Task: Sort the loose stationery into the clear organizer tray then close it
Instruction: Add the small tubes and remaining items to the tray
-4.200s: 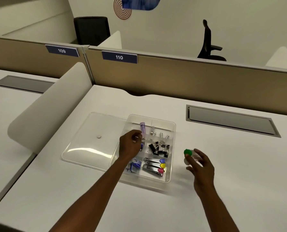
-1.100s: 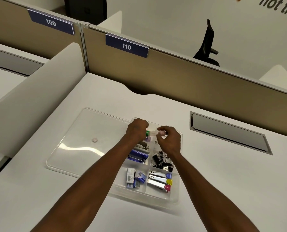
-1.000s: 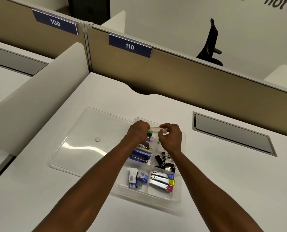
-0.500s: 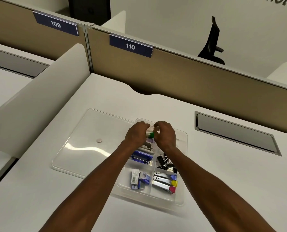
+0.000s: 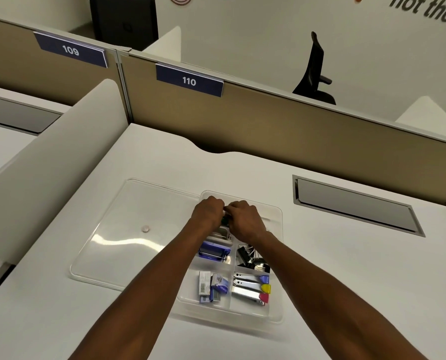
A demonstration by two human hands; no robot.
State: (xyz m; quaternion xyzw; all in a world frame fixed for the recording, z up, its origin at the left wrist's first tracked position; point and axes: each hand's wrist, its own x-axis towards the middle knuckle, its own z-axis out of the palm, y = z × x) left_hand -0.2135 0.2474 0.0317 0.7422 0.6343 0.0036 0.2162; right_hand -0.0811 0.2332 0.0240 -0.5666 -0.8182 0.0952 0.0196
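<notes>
At lower centre, the tray [image 5: 275, 317] sits open on the desk [image 5: 346, 294], its lid [image 5: 118, 245] flat to its left. Mid-frame, left hand [image 5: 208, 213] and right hand [image 5: 245, 221] pinch together over the far compartments around a small green-tipped item [image 5: 225, 221]; crowded fingers could fumble it into the wrong slot. Beyond, partition signs [image 5: 189, 81] read "109" and "110"; wall lettering, upper right, shows "not thos".

Bright, even overhead light glares off the clear lid [image 5: 128, 237]; shadows are soft, and edges bow with wide-angle distortion.
</notes>
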